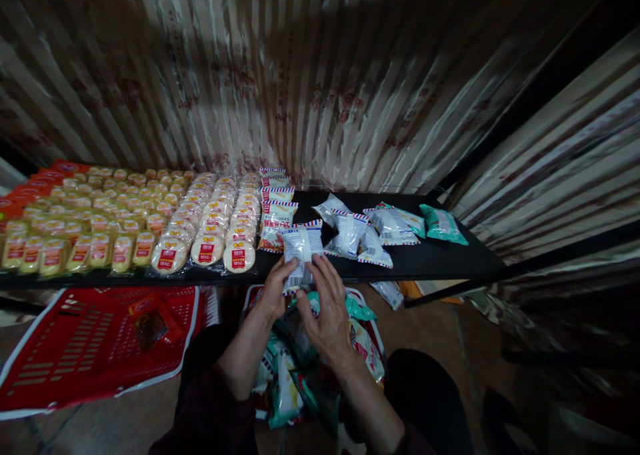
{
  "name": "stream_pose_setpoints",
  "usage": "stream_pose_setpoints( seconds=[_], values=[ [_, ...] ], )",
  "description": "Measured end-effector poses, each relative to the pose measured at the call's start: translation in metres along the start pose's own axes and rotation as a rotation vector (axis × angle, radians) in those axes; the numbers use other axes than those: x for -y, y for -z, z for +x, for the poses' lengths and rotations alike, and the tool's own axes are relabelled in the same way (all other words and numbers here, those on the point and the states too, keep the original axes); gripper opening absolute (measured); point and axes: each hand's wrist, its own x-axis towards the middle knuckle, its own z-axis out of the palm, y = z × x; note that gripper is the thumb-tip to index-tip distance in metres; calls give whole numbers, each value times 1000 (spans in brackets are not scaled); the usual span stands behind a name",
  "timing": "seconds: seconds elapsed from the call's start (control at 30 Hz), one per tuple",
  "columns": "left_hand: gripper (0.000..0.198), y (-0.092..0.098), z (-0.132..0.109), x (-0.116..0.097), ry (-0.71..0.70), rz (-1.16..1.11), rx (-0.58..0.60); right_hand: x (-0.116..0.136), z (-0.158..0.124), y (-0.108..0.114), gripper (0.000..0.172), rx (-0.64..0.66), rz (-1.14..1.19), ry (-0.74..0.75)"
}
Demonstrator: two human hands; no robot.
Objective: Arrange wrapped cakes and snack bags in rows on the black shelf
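A white and blue snack bag (303, 243), back side up, is held at the shelf's front edge. My left hand (274, 291) grips its left near corner, the thumb lying along its side. On the bag's right near part are the bent fingers of my right hand (326, 301), with its thumb at the near edge. Just left of the bag runs a row of upright striped snack packets (276, 223). Several loose white and blue bags (350, 231) lie to the right on the black shelf (470, 258).
Rows of round rice crackers (209, 248) and small yellow wrapped cakes (53, 256) fill the shelf's left side. A green bag (443, 224) lies at the right. Below, a basket with green snack bags (286, 385) stands between my knees, beside a red basket (65, 355).
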Motion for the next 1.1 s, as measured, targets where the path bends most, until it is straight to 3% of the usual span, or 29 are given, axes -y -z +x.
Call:
stream_pose_setpoints(
  seconds=[0.27,0.47,0.63,0.9,1.1],
  values=[
    [48,-3,-1,1,-70,89,55,-7,0,-1,49,-46,17,-52],
    [46,-5,2,0,-62,7,-6,-7,2,1,49,-40,112,-119],
    [43,-4,2,1,-63,-5,83,-6,2,5,51,-45,267,-271],
    [45,5,2,4,-259,265,141,-8,1,8,56,-4,630,-592],
    [51,8,0,3,-432,571,148,-10,2,1,63,-44,699,-716]
  ],
)
